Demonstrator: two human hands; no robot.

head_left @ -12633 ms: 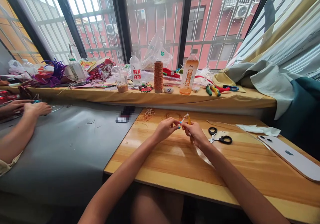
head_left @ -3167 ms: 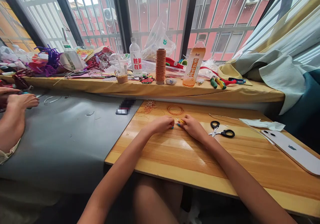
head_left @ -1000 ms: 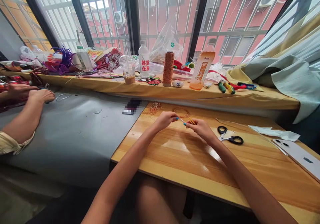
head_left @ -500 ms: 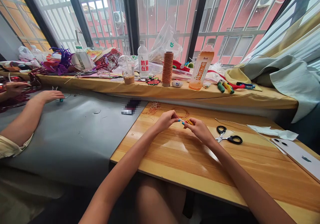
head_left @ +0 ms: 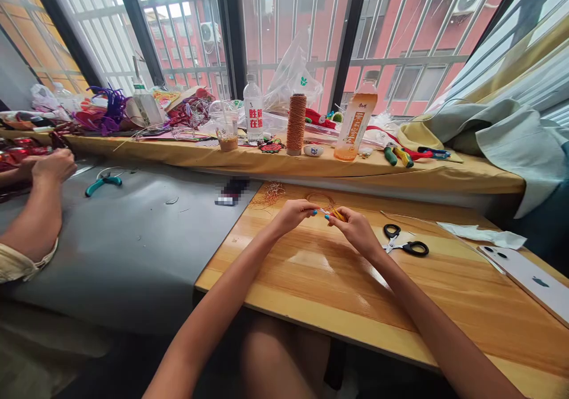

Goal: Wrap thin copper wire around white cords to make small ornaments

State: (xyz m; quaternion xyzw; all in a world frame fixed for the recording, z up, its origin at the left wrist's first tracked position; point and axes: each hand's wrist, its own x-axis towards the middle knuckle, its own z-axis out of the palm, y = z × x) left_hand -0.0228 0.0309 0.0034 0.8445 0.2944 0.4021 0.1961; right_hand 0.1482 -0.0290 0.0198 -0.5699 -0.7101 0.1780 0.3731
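Above the wooden table, my left hand (head_left: 297, 214) is closed in a pinch, thumb and fingertips together. Between its fingertips and those of the other hand runs a small, thin pale piece, too fine to identify. My right hand (head_left: 354, 228) is closed around a slim yellow tool (head_left: 339, 214), mostly covered by the fingers. Both hands are a short gap apart. Just behind them lies a loop of thin orange cord (head_left: 326, 195). A tangle of orange and pale thread (head_left: 272, 194) is farther left. Black-handled scissors (head_left: 406, 244) lie open right of my right hand.
A white phone (head_left: 531, 277) and a tissue (head_left: 484, 235) lie right. A spool of brown cord (head_left: 296, 125), bottles and clutter line the ledge (head_left: 178, 154). At left, a co-worker's hands (head_left: 51, 165) work near teal-handled pliers (head_left: 103, 184) on the grey mat (head_left: 146, 257).
My hands have drawn slightly apart, still pinching. The co-worker's hand has moved left off the teal pliers, which now lie on the grey mat.
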